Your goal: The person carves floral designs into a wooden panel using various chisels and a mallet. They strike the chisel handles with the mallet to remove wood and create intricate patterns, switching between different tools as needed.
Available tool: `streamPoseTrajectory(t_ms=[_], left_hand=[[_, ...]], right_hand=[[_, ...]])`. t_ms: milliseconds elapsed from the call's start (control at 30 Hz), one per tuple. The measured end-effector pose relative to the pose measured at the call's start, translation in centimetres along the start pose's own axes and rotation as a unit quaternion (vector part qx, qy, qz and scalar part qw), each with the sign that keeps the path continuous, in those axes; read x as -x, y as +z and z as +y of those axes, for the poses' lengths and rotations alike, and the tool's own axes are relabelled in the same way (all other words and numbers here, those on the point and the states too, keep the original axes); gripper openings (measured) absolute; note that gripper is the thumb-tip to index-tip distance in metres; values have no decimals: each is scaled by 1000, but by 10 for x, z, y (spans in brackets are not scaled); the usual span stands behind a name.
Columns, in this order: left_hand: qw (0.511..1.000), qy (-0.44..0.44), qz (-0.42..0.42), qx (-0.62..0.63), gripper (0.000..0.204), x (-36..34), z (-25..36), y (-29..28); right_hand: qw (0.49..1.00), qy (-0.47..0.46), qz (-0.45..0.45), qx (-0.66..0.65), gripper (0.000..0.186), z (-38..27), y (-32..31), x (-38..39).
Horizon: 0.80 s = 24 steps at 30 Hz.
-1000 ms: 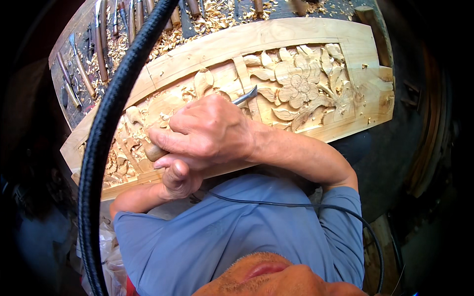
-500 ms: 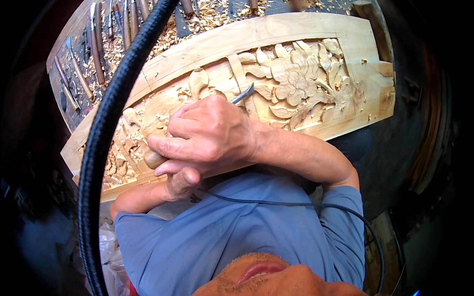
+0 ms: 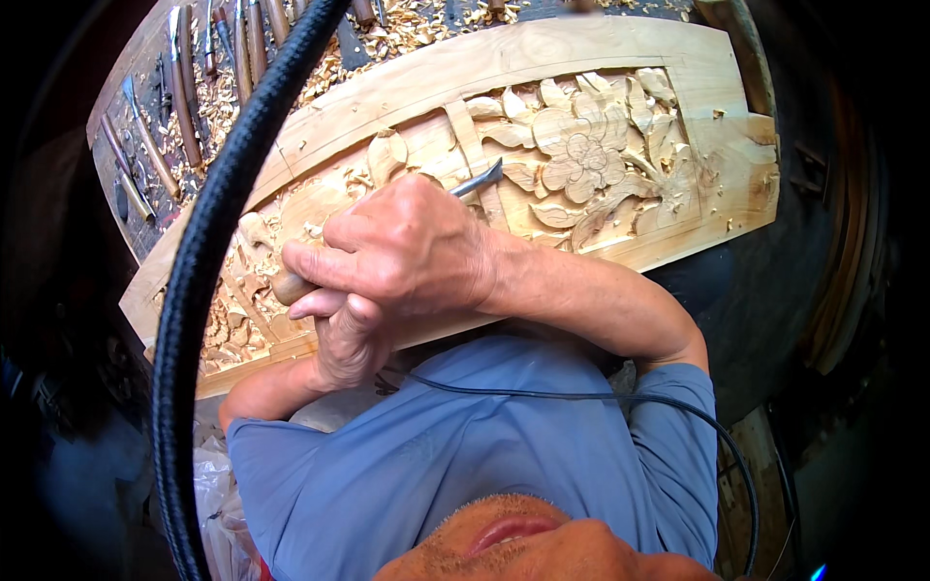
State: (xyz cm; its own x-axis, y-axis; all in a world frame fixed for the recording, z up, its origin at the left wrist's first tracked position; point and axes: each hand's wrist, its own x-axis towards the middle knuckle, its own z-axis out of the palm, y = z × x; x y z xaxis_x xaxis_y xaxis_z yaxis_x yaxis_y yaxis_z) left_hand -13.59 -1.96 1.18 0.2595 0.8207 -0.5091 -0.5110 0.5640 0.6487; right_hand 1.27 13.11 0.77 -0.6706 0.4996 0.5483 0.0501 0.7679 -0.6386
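**Chisel (image 3: 479, 181) held over a carved wooden board (image 3: 542, 48)**

So the chisel sits right above the middle of the board, lying at a slant: wooden handle (image 3: 291, 289) down at the left, metal blade up at the right. The tip shows over the plain strip (image 3: 470, 145) between two carved panels, near the leaves. Can't tell if it's actually touching the wood.

Right hand (image 3: 402, 242) has its grip clenched around the handle, with just the butt end poking out by the thumb side. Left hand (image 3: 351, 344) is tucked in underneath, thumb up against the right hand. Most of it is hidden, so I can't tell what its grip is doing.

The board's pretty fancy: a big flower (image 3: 588, 160) with leaves in the right panel, a single upright leaf (image 3: 387, 155) further left, loose chips around it.

Beyond that is the dark desk, with a bunch of wooden-handled tools (image 3: 182, 87) lying at the far left and shavings (image 3: 402, 39) scattered about. A thick black cable (image 3: 199, 252) cuts across the left side of the view, and a thin cord (image 3: 542, 393) runs over the blue shirt (image 3: 484, 436). Plastic bag (image 3: 221, 504) at lower left.
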Motion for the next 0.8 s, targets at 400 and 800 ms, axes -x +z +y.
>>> streamPoseTrajectory(t_ms=[400, 800], left_hand=[[994, 19, 29, 99, 75, -10, 11, 13], [998, 24, -10, 60, 67, -10, 12, 10]], right_hand=[[999, 23, 28, 14, 40, 0, 1, -4], [998, 21, 48, 19, 40, -1, 1, -4]])
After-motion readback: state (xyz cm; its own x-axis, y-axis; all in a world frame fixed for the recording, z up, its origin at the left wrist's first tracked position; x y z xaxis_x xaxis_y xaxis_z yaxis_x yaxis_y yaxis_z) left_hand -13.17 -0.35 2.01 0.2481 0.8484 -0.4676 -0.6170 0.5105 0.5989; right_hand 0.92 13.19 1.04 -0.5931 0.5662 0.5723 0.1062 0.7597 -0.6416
